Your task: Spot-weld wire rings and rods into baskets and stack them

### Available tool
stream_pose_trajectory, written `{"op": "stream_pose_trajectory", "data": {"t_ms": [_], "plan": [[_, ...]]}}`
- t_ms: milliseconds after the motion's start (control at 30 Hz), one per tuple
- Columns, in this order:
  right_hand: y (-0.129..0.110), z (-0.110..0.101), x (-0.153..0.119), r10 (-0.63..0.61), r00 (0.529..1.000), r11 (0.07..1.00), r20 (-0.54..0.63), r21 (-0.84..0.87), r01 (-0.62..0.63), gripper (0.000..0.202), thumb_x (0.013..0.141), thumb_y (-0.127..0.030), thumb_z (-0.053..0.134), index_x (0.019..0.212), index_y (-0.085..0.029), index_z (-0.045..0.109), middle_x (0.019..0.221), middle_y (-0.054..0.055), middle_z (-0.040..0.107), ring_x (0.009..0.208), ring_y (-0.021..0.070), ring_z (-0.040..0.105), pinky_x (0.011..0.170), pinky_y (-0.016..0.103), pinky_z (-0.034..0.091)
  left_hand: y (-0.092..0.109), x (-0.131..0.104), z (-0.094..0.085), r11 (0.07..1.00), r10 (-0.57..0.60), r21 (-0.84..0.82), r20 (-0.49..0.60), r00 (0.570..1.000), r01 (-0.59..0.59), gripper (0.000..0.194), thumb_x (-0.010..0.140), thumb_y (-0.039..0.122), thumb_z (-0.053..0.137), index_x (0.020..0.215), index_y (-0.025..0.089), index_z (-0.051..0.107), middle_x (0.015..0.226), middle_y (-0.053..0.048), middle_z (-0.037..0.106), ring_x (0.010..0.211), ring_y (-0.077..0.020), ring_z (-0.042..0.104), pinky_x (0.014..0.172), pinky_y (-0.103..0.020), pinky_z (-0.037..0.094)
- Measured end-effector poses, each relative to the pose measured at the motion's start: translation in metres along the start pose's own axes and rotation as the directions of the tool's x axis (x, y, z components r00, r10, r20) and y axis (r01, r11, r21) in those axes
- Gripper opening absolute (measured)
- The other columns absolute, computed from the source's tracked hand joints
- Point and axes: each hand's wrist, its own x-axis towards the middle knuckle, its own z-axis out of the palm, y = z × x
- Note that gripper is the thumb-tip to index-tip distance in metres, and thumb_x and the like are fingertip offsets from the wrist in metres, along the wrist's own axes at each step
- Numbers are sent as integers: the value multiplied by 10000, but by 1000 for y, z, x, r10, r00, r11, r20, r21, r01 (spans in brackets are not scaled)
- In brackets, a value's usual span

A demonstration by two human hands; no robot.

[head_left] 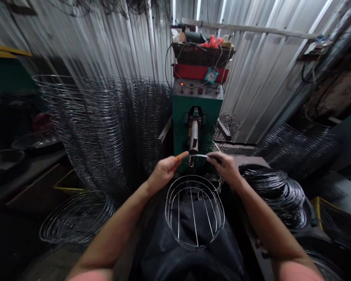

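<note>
My left hand (pixel 165 169) is closed around the orange handle (pixel 180 157) of a narrow flat metal tool that looks like a file. Its pale grey blade (pixel 199 155) runs across to my right hand (pixel 224 167), whose fingers pinch the far end. The blade lies level against the tip region of the green machine's metal arm (pixel 194 136); whether they touch, I cannot tell. On my lap, over dark cloth, rests a round wire basket frame (pixel 194 218) with several straight bars across it.
The green machine (pixel 181 113) stands ahead, with a lit red lamp and a small blue clock (pixel 211 75). Tall stacks of wire rings (pixel 87 125) rise on the left. Wire loops (pixel 76 218) lie low left, and a bundle of wire rings (pixel 277 191) sits right.
</note>
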Motion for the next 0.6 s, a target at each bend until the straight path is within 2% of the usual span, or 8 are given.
{"op": "stream_pose_trajectory", "data": {"t_ms": [67,100,167,267,367,467,533,600], "plan": [[13,-4,19,105,993,994,51,26,-107,237,823,-356,561,958,-190,661,793,6,661,734,152,595,684,256,461,-3,27,-6,982,-160,-95,53,986,164,390,812,222,526,1195,173,583,716,-17,605,654,-118,541,617,-225,448],[22,-3,24,154,985,987,75,41,-158,261,816,-366,558,976,-187,660,776,-1,660,720,149,592,672,251,458,-8,37,-8,947,-276,-141,110,955,289,394,804,218,535,1191,173,586,615,7,547,544,-96,498,528,-206,417],[43,8,24,229,967,971,111,50,-236,277,811,-358,546,987,-178,662,771,-4,663,715,147,592,663,244,457,-22,48,-6,850,-466,-169,203,861,499,422,795,211,542,1216,186,565,499,52,423,382,-55,356,400,-179,302],[73,39,-4,299,938,953,174,-17,-301,249,821,-298,522,982,-172,665,833,14,683,774,164,616,702,251,465,-53,38,10,756,-613,-88,251,749,648,458,793,197,532,1251,203,533,453,72,377,314,-45,262,353,-184,203],[93,70,-41,329,906,943,266,-149,-299,258,851,-233,487,1057,-197,638,932,29,691,868,177,631,766,258,464,-85,13,27,713,-679,24,269,683,700,457,806,193,490,1262,188,521,422,70,384,309,-67,290,357,-202,215],[100,88,-61,367,868,904,334,-348,-249,331,887,-205,446,1197,-231,556,986,45,683,912,184,631,774,254,460,-106,-4,36,723,-682,92,253,686,685,439,808,186,465,1241,174,541,424,65,408,327,-73,304,380,-203,249],[99,92,-63,398,837,854,375,-483,-190,364,907,-200,413,1258,-239,502,977,58,680,897,193,635,750,254,461,-114,-8,37,759,-650,137,226,725,637,429,796,187,478,1217,172,561,471,48,478,359,-77,343,411,-203,298],[95,94,-60,413,814,804,409,-583,-115,379,919,-187,374,1282,-227,473,986,81,667,882,210,636,730,264,462,-118,-10,37,818,-575,190,213,790,543,419,780,191,502,1191,175,582,571,15,571,436,-96,435,479,-214,368]]}}
